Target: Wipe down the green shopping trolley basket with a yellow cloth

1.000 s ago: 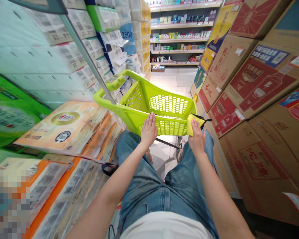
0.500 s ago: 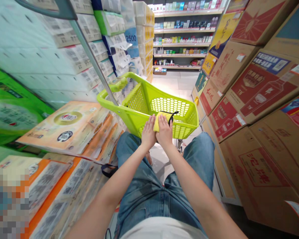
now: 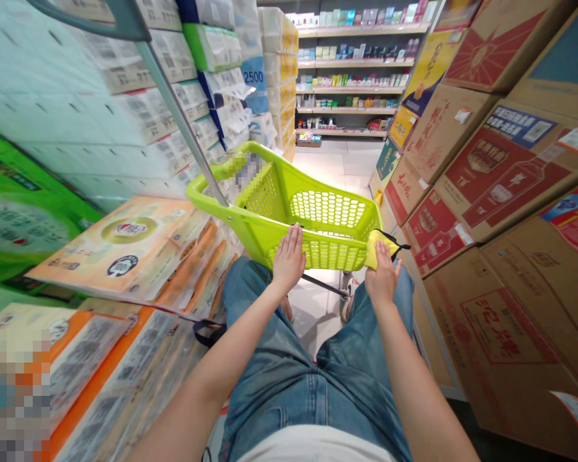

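A lime-green shopping basket (image 3: 270,239) with perforated walls stands on a wheeled frame in front of my knees, a grey metal handle pole (image 3: 183,122) rising at its left. My left hand (image 3: 290,256) lies on the near wall, fingers stretched out flat and nothing visible in it. At the right corner my right hand (image 3: 383,277) presses a yellow cloth (image 3: 373,250) with black edging against the basket's rim. A black strap end of the cloth sticks out to the right. The underside of the cloth and my right thumb's grip are partly hidden.
Stacked tissue packs (image 3: 125,237) rise close on the left. Printed cardboard cartons (image 3: 501,173) line the right side. Shelves of small boxes and bottles (image 3: 356,83) stand at the aisle's far end. A dark strap (image 3: 209,333) hangs beside my left thigh.
My right hand has slid right with the yellow cloth, from beside my left hand to the basket's right corner. My left hand has stayed on the near wall.
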`<state>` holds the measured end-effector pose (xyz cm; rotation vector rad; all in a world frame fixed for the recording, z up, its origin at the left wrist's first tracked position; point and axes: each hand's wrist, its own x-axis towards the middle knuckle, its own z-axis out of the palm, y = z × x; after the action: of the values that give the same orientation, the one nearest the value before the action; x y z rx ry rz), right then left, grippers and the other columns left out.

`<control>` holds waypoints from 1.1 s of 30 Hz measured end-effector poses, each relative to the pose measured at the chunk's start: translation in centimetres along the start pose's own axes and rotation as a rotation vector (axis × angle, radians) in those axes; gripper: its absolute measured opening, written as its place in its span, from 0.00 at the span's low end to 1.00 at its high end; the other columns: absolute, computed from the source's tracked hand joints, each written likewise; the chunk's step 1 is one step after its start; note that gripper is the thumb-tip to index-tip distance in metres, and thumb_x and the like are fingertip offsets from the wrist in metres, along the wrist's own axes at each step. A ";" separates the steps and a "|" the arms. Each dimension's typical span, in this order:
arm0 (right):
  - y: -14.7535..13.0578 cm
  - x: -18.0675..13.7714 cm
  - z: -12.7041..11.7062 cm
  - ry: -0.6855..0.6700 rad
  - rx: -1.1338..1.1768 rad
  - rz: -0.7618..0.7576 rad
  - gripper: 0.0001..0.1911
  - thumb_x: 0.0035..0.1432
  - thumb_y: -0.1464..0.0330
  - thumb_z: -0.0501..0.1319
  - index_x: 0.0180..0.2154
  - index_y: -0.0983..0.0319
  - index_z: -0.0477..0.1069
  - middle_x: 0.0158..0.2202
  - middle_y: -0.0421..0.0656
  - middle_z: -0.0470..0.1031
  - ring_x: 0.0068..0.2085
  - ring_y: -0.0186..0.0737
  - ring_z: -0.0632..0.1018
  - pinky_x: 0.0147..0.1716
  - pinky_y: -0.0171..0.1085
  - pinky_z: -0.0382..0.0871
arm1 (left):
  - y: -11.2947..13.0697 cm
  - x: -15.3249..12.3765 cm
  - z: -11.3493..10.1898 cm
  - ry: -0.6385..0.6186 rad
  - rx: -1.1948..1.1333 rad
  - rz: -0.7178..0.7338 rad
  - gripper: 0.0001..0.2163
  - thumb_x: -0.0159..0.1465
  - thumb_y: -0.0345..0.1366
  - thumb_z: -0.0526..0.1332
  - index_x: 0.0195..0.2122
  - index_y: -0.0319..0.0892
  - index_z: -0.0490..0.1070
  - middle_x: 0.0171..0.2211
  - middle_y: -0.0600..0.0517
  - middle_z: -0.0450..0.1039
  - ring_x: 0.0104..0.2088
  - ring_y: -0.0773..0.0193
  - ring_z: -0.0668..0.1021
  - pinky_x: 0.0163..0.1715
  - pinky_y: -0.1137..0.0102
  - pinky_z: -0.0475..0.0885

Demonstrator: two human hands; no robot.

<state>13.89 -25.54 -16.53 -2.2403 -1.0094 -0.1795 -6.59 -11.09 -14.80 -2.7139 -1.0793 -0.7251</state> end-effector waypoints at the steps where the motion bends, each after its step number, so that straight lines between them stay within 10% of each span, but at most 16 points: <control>1: -1.1 0.2 0.3 0.002 -0.017 0.018 0.40 0.51 0.76 0.48 0.68 0.64 0.53 0.69 0.49 0.57 0.70 0.45 0.57 0.68 0.60 0.41 | 0.0 0.0 0.0 0.003 -0.001 -0.003 0.34 0.67 0.32 0.52 0.71 0.33 0.40 0.73 0.46 0.39 0.72 0.60 0.43 0.69 0.60 0.50; 11: -14.3 -0.8 4.5 -0.149 -0.057 -0.342 0.41 0.50 0.76 0.50 0.67 0.68 0.53 0.70 0.50 0.55 0.71 0.43 0.54 0.70 0.53 0.36 | -0.4 0.0 -0.2 -0.024 -0.020 0.014 0.34 0.66 0.31 0.51 0.72 0.35 0.38 0.73 0.45 0.41 0.72 0.60 0.45 0.68 0.59 0.51; 16: -8.5 -1.2 2.8 -0.100 -0.100 -0.380 0.45 0.47 0.78 0.50 0.69 0.61 0.49 0.70 0.46 0.56 0.70 0.41 0.55 0.68 0.58 0.28 | -0.3 0.0 -0.3 -0.023 -0.020 0.011 0.35 0.65 0.31 0.51 0.72 0.35 0.37 0.73 0.45 0.40 0.72 0.60 0.44 0.69 0.59 0.51; 23: 0.2 -0.5 0.7 0.049 0.011 -0.049 0.42 0.50 0.76 0.49 0.68 0.60 0.51 0.69 0.49 0.58 0.69 0.44 0.58 0.68 0.62 0.30 | 0.0 0.0 -0.2 -0.027 -0.013 -0.004 0.34 0.66 0.31 0.51 0.72 0.34 0.39 0.73 0.44 0.40 0.72 0.60 0.41 0.68 0.59 0.52; 33: -14.5 -0.6 4.2 -0.153 0.096 -0.298 0.39 0.50 0.77 0.50 0.66 0.68 0.56 0.69 0.51 0.58 0.70 0.44 0.57 0.69 0.56 0.36 | -0.2 0.0 -0.2 -0.039 -0.017 -0.011 0.34 0.66 0.30 0.50 0.72 0.36 0.38 0.73 0.46 0.41 0.72 0.61 0.44 0.69 0.60 0.51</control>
<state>2.59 -16.33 -12.49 -2.0321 -1.4037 -0.0871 -6.80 -10.93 -14.66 -2.7498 -1.1017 -0.6892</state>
